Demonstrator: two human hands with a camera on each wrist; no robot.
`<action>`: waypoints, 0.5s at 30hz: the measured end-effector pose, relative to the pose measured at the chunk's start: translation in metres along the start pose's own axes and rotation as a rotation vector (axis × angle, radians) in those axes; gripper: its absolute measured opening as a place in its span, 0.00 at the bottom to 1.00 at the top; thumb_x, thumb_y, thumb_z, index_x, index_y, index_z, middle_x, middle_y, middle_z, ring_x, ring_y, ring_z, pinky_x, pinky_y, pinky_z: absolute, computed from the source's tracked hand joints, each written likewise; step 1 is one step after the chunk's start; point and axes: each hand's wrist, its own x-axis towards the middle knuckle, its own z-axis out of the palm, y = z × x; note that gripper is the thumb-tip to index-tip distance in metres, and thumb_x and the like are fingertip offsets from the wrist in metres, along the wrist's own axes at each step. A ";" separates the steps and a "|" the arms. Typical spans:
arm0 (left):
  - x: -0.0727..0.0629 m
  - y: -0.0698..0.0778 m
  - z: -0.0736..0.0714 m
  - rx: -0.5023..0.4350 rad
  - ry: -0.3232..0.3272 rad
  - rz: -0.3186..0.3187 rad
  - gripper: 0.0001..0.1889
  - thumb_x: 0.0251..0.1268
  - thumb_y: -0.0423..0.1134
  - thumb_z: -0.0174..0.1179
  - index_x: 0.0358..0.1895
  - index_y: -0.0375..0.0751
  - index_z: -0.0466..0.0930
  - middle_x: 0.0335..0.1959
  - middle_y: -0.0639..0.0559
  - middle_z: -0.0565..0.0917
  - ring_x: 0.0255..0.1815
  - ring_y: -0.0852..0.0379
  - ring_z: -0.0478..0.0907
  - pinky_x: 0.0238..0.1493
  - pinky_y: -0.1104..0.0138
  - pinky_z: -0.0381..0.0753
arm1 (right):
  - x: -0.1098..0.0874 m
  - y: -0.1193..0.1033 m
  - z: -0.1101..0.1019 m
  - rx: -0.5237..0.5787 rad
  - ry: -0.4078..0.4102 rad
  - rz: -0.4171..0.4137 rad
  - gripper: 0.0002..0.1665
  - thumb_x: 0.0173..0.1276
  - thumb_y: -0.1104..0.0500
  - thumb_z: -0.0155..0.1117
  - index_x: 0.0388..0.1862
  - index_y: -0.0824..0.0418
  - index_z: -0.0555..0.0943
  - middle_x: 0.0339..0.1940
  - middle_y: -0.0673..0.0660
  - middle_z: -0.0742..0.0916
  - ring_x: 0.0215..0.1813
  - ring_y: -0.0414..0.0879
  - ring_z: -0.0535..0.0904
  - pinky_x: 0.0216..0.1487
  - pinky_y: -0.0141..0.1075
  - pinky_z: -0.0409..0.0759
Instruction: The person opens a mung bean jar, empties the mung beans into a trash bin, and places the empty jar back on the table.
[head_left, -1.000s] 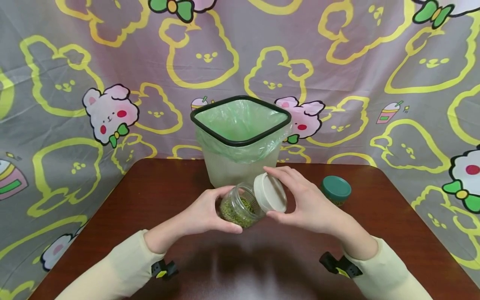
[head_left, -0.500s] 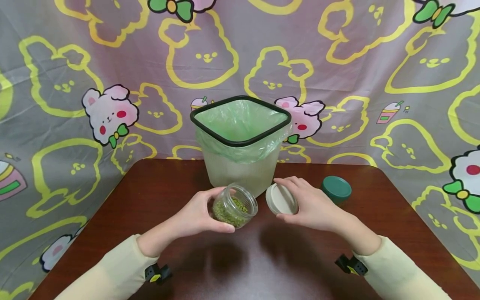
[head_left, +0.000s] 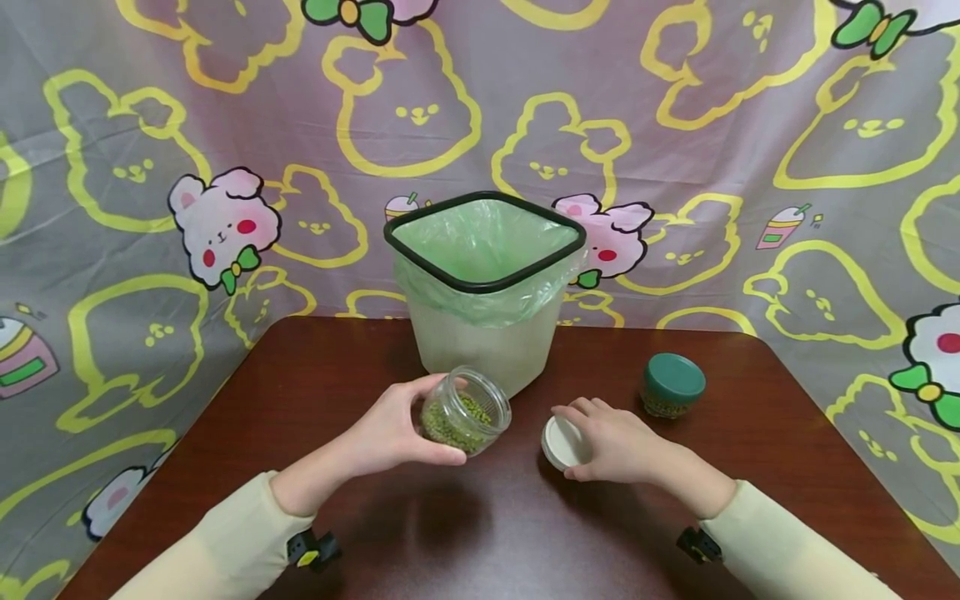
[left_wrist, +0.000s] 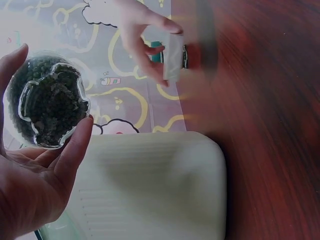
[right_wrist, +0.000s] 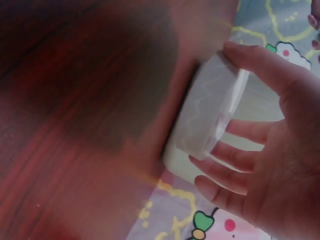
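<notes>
My left hand (head_left: pixel 390 427) grips a clear jar (head_left: pixel 480 392) between thumb and fingers. The jar has no lid on it and leans with its mouth up and to the right. Small green beans (head_left: pixel 450 427), like mung beans, lie in its lower part; the left wrist view shows the jar's bean-filled base (left_wrist: pixel 52 102). My right hand (head_left: pixel 618 443) pinches a round off-white lid (head_left: pixel 564 443) by its edge, low over the table. In the right wrist view, the lid (right_wrist: pixel 207 105) is seen side-on between thumb and fingertips.
A pale bin (head_left: pixel 480 337) with a black rim and green liner bag stands at the back middle. To the right of it is a second jar with a teal lid (head_left: pixel 675 379). A patterned cloth (head_left: pixel 675 167) hangs behind the dark red-brown table (head_left: pixel 322 367).
The lid has come off the jar's mouth and moved right and down toward the table in my right hand. My left hand has shifted slightly left with the jar.
</notes>
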 end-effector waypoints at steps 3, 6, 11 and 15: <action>0.000 0.000 0.000 -0.005 0.001 -0.005 0.36 0.39 0.39 0.80 0.59 0.40 0.77 0.44 0.53 0.83 0.43 0.56 0.77 0.40 0.66 0.80 | 0.000 0.002 0.004 -0.007 -0.046 0.016 0.47 0.45 0.44 0.78 0.63 0.61 0.74 0.50 0.54 0.79 0.47 0.48 0.74 0.32 0.37 0.75; 0.000 0.000 -0.001 -0.018 0.002 -0.010 0.36 0.39 0.39 0.80 0.59 0.41 0.77 0.44 0.53 0.83 0.43 0.55 0.77 0.39 0.65 0.81 | 0.002 0.003 0.007 -0.016 -0.063 0.023 0.47 0.44 0.45 0.79 0.63 0.61 0.74 0.49 0.54 0.79 0.47 0.49 0.74 0.33 0.38 0.75; -0.001 0.000 -0.001 -0.039 0.003 -0.017 0.36 0.40 0.38 0.79 0.59 0.40 0.76 0.45 0.52 0.83 0.42 0.55 0.78 0.38 0.64 0.82 | 0.002 0.005 0.011 -0.019 -0.081 0.025 0.47 0.42 0.45 0.80 0.62 0.61 0.75 0.49 0.54 0.79 0.47 0.50 0.74 0.33 0.39 0.75; -0.001 -0.001 -0.002 -0.040 0.004 -0.012 0.36 0.40 0.38 0.79 0.59 0.40 0.76 0.45 0.52 0.83 0.43 0.55 0.78 0.38 0.64 0.82 | 0.002 0.006 0.015 -0.017 -0.093 0.014 0.48 0.42 0.45 0.80 0.62 0.61 0.74 0.49 0.54 0.79 0.47 0.50 0.74 0.34 0.40 0.75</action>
